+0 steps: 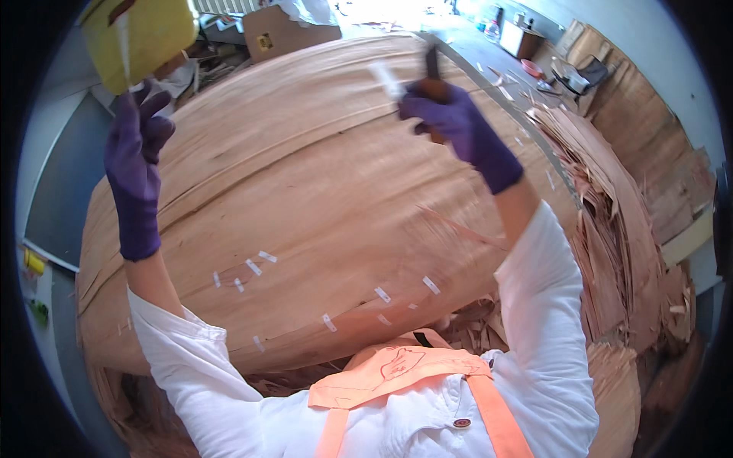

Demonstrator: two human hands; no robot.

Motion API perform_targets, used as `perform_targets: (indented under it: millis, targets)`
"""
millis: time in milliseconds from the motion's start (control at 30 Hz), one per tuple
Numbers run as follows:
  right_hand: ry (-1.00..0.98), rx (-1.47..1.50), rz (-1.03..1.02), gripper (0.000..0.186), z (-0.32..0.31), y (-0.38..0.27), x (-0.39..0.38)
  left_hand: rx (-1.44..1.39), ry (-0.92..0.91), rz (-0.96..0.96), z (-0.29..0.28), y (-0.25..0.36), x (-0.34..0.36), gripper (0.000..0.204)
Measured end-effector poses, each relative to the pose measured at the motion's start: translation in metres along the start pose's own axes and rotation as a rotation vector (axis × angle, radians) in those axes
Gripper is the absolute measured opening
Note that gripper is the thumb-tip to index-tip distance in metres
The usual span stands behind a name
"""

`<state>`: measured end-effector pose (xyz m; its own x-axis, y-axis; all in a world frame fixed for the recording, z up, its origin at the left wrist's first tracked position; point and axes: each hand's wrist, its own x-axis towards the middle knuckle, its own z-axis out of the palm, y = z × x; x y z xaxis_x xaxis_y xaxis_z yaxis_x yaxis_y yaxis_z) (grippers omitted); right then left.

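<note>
A large reddish-brown wood veneer sheet lies spread before me, with several short white tape pieces on its near part. My left hand, in a purple glove, is raised at the far left. Its fingertips pinch the lower end of a white tape strip, which hangs in front of a yellow rounded object. Over the sheet's far right part, my right hand, also gloved in purple, grips a knife-like tool with a dark, blurred upper end. A short white strip sticks out beside its fingers.
Torn veneer layers are piled along the right side, and scraps lie under the near edge. Behind the sheet stand a cardboard piece and, farther right, a small cabinet, a red basin and a chair.
</note>
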<state>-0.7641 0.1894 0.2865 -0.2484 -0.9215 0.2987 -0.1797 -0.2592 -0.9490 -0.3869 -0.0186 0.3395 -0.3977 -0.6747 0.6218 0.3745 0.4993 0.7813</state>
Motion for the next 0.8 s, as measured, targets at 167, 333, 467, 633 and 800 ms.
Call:
perform_targets:
  millis: [167, 333, 467, 633, 800]
  targets:
    - [0.531, -0.002, 0.118, 0.019, -0.133, 0.014, -0.1, -0.571, 0.086, -0.156, 0.056, -0.083, -0.017, 0.039]
    - [0.672, 0.014, 0.275, 0.014, -0.21, 0.075, -0.162, -0.243, 0.099, -0.576, 0.164, -0.184, -0.048, 0.04]
    - [0.703, 0.085, 0.382, 0.018, -0.245, 0.122, -0.176, -0.017, -0.223, -0.599, 0.277, -0.251, -0.063, 0.041]
    - [0.687, 0.205, 0.52, 0.016, -0.276, 0.167, -0.171, 0.549, -0.545, -0.086, 0.428, -0.296, -0.075, 0.061]
    - [0.637, 0.259, 0.583, 0.017, -0.304, 0.21, -0.136, 0.725, -0.586, 0.185, 0.54, -0.341, -0.077, 0.049]
